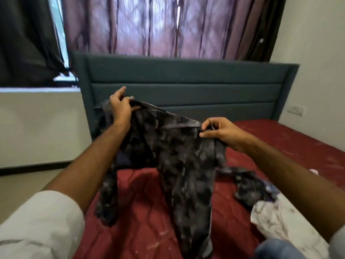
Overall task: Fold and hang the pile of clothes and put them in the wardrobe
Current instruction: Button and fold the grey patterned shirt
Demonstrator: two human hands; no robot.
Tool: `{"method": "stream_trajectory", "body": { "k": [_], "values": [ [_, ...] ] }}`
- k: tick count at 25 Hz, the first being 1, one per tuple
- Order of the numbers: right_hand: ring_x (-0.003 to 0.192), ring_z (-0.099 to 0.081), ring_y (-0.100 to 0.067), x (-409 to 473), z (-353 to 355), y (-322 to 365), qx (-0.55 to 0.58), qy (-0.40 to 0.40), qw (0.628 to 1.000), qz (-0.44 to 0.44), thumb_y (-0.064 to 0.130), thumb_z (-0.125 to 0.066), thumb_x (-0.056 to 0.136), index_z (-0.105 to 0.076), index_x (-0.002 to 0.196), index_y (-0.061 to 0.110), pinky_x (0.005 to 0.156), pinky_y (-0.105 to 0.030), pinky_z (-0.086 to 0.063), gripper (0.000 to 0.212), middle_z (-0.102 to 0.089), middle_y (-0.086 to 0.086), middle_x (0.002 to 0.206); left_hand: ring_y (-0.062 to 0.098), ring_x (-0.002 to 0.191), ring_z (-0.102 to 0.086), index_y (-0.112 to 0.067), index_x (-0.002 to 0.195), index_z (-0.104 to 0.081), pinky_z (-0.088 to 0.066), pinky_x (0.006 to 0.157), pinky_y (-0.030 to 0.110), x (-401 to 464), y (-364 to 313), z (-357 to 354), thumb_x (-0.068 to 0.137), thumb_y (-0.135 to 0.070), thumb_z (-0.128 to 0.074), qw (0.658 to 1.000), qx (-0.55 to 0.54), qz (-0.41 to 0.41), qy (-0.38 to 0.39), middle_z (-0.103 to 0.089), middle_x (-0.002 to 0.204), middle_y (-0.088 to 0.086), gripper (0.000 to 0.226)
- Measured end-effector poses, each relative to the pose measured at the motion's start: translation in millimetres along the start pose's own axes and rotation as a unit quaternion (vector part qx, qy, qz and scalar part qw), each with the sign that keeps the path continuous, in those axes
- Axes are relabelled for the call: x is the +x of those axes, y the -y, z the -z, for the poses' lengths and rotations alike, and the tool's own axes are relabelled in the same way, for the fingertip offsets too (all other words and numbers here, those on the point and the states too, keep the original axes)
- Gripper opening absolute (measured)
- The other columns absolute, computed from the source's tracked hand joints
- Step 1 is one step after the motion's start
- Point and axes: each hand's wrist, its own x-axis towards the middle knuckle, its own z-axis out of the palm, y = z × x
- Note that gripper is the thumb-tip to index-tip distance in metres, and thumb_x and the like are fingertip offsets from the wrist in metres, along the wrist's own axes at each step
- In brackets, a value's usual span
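Observation:
A dark grey patterned garment [184, 157] hangs between my two hands above the red bed [149, 221]. My left hand [120, 107] grips its upper edge at the left, with the forefinger raised. At the right end of that edge, my right hand [218, 130] pinches the cloth between thumb and fingers. The garment's lower parts drape down onto the bed. More clothes lie at the right: another dark patterned piece [252, 187], a white piece [280, 221] and a bit of blue denim [274, 249].
A grey-blue padded headboard [186, 79] stands behind the bed, with purple curtains [158, 25] above it. A dark curtain [28, 40] hangs at the left over a low wall. The floor [24, 184] lies left of the bed, a white wall with a switch [296, 110] at the right.

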Motion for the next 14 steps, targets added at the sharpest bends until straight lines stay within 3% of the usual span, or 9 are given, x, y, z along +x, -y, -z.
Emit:
{"method": "stream_trajectory", "body": {
  "k": [2, 3, 5, 8, 11, 14],
  "values": [
    [0.082, -0.060, -0.010, 23, 44, 30, -0.057, -0.107, 0.991, 0.063, -0.001, -0.079, 0.082, -0.067, 0.102, 0.009, 0.079, -0.028, -0.051, 0.025, -0.067, -0.005, 0.092, 0.026, 0.114, -0.055, -0.008, 0.133, -0.060, -0.043, 0.109, 0.033, 7, -49, -6, 0.087, 0.005, -0.051, 0.967, 0.167, -0.190, -0.019, -0.052, 0.125, 0.019, 0.049],
    [0.085, -0.060, -0.012, 32, 66, 47, -0.075, -0.152, 0.981, 0.090, 0.001, -0.079, 0.083, -0.068, 0.104, 0.005, 0.081, -0.031, -0.050, 0.024, -0.068, -0.007, 0.094, 0.030, 0.117, -0.051, -0.010, 0.134, -0.059, -0.038, 0.109, 0.036, 8, -74, -7, 0.082, 0.005, -0.050, 0.930, 0.244, -0.273, -0.030, -0.052, 0.123, 0.019, 0.054],
    [0.078, -0.057, -0.012, 40, 106, 81, -0.107, -0.215, 0.962, 0.130, 0.011, -0.079, 0.086, -0.070, 0.091, 0.006, 0.075, -0.034, -0.047, 0.011, -0.066, -0.004, 0.082, 0.035, 0.116, -0.045, -0.015, 0.133, -0.056, -0.038, 0.099, 0.049, -1, -125, -6, 0.080, 0.001, -0.053, 0.841, 0.373, -0.389, -0.049, -0.050, 0.119, 0.017, 0.055],
    [0.067, -0.053, -0.008, 37, 148, 126, -0.154, -0.291, 0.928, 0.175, 0.027, -0.076, 0.090, -0.068, 0.076, 0.010, 0.067, -0.035, -0.044, 0.023, -0.062, 0.004, 0.066, 0.038, 0.105, -0.044, -0.011, 0.119, -0.057, -0.042, 0.089, 0.054, -4, -192, 2, 0.091, -0.011, -0.062, 0.724, 0.464, -0.509, -0.043, -0.046, 0.112, 0.017, 0.028],
    [0.080, -0.066, -0.018, 24, 174, 159, -0.217, -0.330, 0.896, 0.204, 0.037, -0.065, 0.093, -0.072, 0.088, 0.020, 0.077, -0.042, -0.054, 0.018, -0.072, 0.002, 0.080, 0.037, 0.097, -0.045, -0.005, 0.103, -0.058, -0.037, 0.093, 0.050, -3, -243, 14, 0.098, -0.023, -0.054, 0.640, 0.476, -0.603, -0.019, -0.044, 0.103, 0.017, 0.019],
    [0.096, -0.068, -0.024, 12, 187, 173, -0.272, -0.334, 0.877, 0.211, 0.017, -0.059, 0.092, -0.074, 0.105, 0.021, 0.089, -0.047, -0.055, 0.020, -0.076, -0.003, 0.100, 0.040, 0.099, -0.047, -0.004, 0.096, -0.057, -0.035, 0.096, 0.050, -4, -278, 29, 0.098, -0.028, -0.049, 0.573, 0.505, -0.645, -0.021, -0.047, 0.103, 0.019, 0.025]
  ]
}}
